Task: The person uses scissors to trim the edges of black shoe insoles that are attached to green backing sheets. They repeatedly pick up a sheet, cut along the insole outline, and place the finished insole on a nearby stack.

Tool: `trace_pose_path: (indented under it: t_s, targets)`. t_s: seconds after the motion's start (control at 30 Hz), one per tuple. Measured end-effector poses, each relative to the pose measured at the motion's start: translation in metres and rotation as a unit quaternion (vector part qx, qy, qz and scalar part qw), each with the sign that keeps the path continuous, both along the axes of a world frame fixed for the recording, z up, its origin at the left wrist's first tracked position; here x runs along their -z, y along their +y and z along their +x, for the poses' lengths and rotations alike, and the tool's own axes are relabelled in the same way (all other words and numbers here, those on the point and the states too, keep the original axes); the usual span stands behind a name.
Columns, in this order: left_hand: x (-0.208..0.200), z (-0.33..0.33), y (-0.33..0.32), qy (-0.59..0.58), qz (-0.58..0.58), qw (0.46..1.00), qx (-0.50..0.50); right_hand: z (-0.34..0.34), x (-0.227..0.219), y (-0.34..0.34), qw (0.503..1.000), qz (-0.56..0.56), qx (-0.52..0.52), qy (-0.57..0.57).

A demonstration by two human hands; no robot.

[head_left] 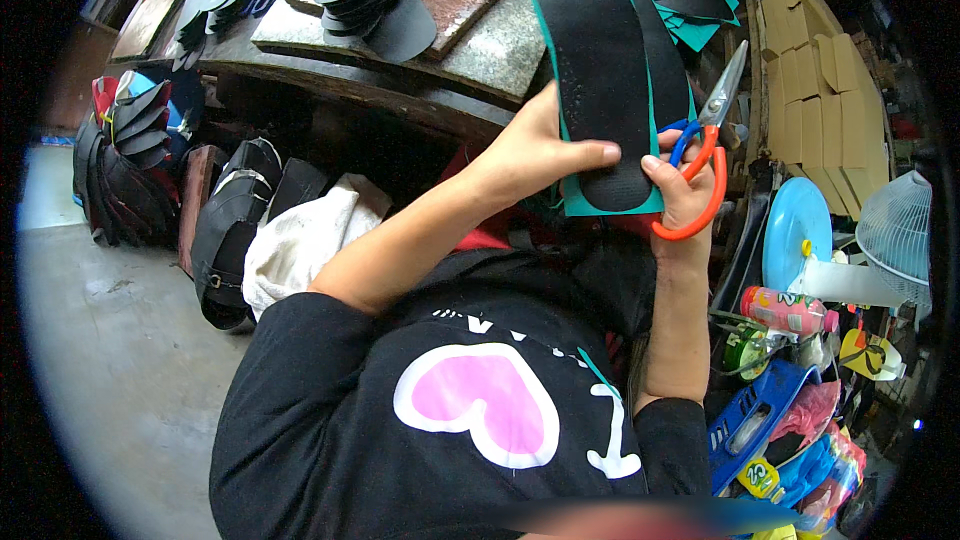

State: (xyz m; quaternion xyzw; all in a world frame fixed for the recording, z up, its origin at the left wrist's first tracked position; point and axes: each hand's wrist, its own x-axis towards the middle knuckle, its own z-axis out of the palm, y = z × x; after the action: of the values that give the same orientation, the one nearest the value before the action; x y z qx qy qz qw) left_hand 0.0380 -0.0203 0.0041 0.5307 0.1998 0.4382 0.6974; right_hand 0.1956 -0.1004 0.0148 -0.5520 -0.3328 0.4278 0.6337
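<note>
A long black insole shape lies on a teal sheet, which shows as a border round it. My left hand grips this sheet from the left, thumb pressed flat on the black face and the other fingers hidden behind. My right hand holds scissors with red and blue handles, their blades pointing up and away. The right thumb is close to the sheet's right edge; whether it touches cannot be made out. Another black insole shape on teal shows partly behind the held one.
More teal-edged black pieces lie beyond my hands. Grey insoles are stacked on a stone slab on the workbench. A black bag with white cloth sits at left. Yellow cartons and a fan crowd the right.
</note>
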Motion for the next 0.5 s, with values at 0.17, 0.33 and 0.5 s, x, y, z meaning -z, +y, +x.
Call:
trace_pose_path:
  t_s: [0.17, 0.33, 0.5]
  targets:
    - [-0.005, -0.016, 0.023, 0.039, -0.103, 0.994, -0.022, -0.010, 0.004, -0.020, 0.999, -0.024, -0.020, -0.034]
    - [-0.014, -0.012, -0.002, 0.052, -0.084, 0.992, 0.081, -0.016, 0.009, -0.020, 0.998, 0.036, 0.017, -0.039]
    - [-0.011, -0.027, -0.023, 0.085, -0.004, 0.990, 0.115, -0.009, 0.012, -0.016, 0.996, 0.040, -0.010, -0.082]
